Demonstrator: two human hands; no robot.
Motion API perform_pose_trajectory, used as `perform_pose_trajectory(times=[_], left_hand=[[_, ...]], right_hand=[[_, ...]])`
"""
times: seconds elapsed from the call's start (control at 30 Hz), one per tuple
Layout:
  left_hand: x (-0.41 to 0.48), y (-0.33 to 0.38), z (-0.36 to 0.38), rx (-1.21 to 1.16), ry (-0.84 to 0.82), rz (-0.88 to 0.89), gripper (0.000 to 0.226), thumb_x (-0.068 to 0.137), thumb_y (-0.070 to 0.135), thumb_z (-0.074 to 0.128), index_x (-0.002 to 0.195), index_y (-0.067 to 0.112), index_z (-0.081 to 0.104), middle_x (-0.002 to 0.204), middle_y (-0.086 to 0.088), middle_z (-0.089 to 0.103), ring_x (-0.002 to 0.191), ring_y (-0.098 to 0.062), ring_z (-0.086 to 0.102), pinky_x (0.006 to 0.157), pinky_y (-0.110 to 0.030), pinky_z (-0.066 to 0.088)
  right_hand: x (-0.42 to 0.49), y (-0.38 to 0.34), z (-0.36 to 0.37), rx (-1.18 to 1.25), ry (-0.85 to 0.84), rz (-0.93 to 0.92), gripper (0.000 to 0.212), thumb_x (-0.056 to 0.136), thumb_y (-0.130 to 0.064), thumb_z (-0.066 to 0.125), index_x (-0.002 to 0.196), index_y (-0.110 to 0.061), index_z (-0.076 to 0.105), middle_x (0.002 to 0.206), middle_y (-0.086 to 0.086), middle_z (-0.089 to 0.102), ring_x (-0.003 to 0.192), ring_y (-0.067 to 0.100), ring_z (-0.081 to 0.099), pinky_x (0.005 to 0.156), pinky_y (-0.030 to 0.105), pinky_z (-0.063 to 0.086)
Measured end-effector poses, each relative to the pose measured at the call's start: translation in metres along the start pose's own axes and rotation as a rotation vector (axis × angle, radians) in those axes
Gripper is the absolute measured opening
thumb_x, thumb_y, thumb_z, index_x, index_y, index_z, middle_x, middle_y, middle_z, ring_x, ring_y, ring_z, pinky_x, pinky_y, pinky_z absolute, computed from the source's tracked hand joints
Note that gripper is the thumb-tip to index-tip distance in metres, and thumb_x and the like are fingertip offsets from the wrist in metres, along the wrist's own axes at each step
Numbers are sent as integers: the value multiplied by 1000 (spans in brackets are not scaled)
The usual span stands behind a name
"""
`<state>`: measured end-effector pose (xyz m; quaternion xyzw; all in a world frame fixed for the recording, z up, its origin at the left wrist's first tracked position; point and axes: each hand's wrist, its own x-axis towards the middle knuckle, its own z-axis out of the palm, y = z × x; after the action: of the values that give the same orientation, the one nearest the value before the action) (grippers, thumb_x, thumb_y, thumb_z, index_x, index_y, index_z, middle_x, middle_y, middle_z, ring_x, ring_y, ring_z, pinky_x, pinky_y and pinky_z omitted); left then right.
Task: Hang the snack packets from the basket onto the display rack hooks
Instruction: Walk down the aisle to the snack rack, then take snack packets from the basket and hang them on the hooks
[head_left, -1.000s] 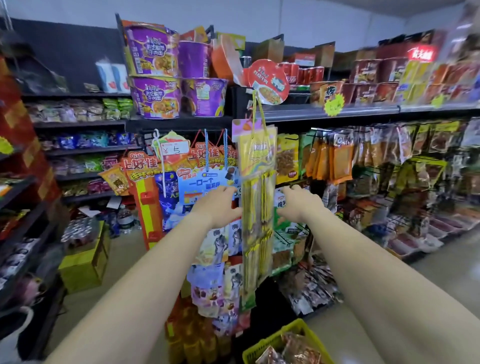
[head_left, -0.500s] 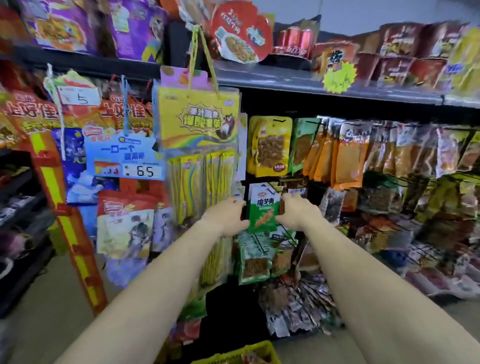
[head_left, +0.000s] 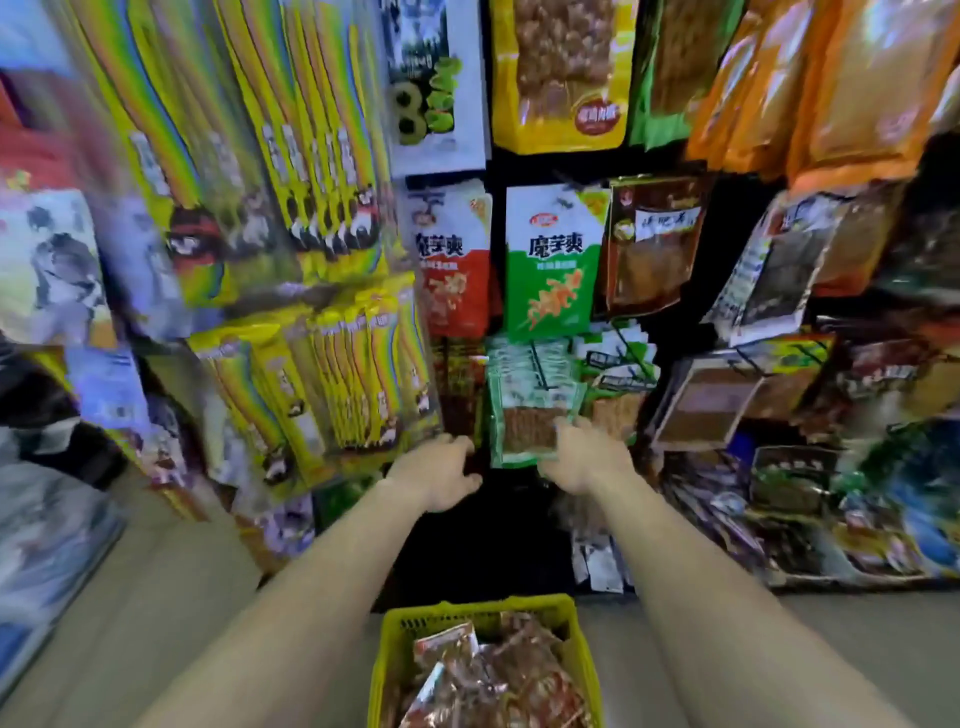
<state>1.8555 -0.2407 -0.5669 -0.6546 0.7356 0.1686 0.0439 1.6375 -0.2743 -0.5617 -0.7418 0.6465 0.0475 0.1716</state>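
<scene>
"So, what does the packet look like?"
"It's a green-edged packet (head_left: 527, 415) with a clear front showing brown strips. It's at the front of a row on a black hook (head_left: 540, 364), under the green-and-white pouch (head_left: 553, 260)."
"And the hands?"
"The left hand (head_left: 441, 473) is just left of it with bent fingers; I cannot tell if it grips anything. The right hand (head_left: 587, 457) pinches the packet's lower right edge."
"Containers?"
"There's a yellow basket (head_left: 467, 612) below, between the forearms, holding reddish snack packets (head_left: 498, 675)."

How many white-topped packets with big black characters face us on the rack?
2: a red-bottomed packet left, a green-bottomed packet right beside it; more may hang hidden behind.
</scene>
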Motion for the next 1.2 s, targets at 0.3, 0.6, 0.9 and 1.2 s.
perform_pose_trajectory(times=[0.3,0.6,0.9,1.2], left_hand=[[38,-67,207,-34,-85,12,60,99,46,52,151,19,36,155,-10,35,132,-33,47,101,-42,47],[-7,-103,264,-43,-40,-70,60,97,48,53,148,18,41,150,-11,41,129,-33,51,98,-38,42],[16,-133,394,-97,-203,-117,63,96,52,55,144,15,43,148,-12,44,128,-33,51,101,-43,46],[100,-159,520,-158,-388,-247,64,96,50,54,150,23,32,143,-12,53,124,-36,57,97,-43,47]], right_hand=[[50,13,216,-17,-66,-8,73,88,-57,58,146,-22,32,138,11,42,123,38,48,94,48,47],[7,2,276,-68,-56,10,72,89,-53,58,149,-24,32,139,12,43,123,38,49,96,49,48],[24,12,406,-14,-190,32,69,84,-55,57,143,-24,39,144,9,43,127,36,48,96,48,46],[80,59,559,-10,-525,71,72,86,-56,55,148,-27,32,149,10,44,129,35,48,100,47,46]])
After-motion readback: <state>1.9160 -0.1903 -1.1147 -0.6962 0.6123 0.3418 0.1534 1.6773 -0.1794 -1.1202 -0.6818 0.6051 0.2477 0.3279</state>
